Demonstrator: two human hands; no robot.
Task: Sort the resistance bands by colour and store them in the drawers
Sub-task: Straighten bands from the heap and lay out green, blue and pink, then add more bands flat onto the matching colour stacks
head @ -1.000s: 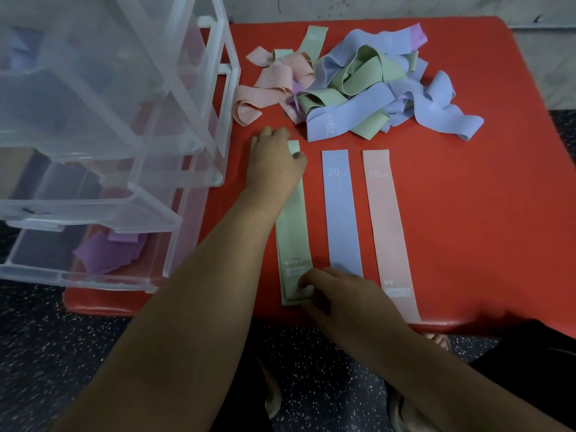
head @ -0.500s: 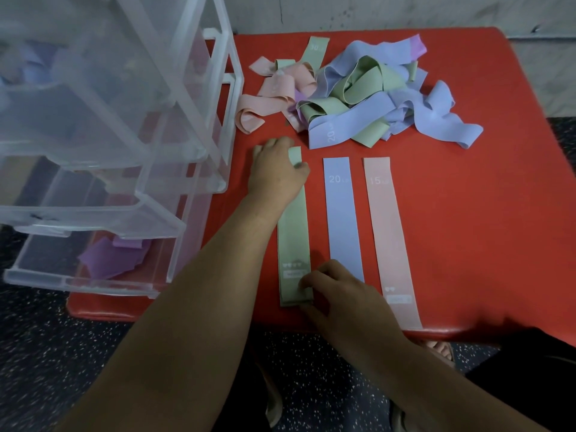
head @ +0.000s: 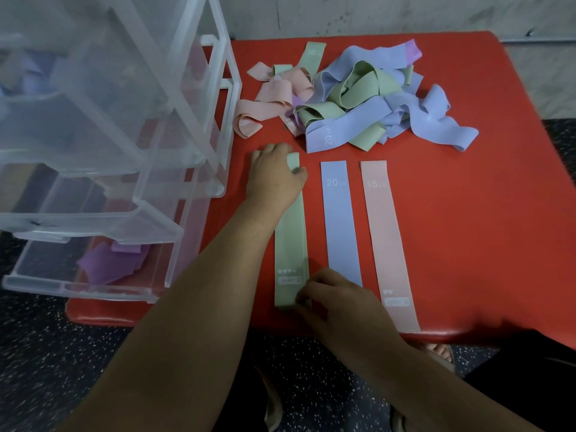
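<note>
Head view looks down at my left hand (head: 274, 176), curled round the far end of the green band (head: 291, 241) with the thumb over its folded tip. My right hand (head: 336, 300) pinches the near end by the table (head: 483, 229) edge. The band lies flat between them, running twelve to six. At its three o'clock lie the blue band (head: 341, 222), then the pink band (head: 386, 238), parallel and apart. A tangled heap of bands (head: 358, 98) sits at twelve. The clear drawers (head: 93, 151) stand at nine, with purple bands (head: 109, 263) in the lowest.

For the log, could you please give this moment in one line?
left hand: grips far end of flat green fabric band | right hand: pinches near end | blue band, pink band: alongside
</note>
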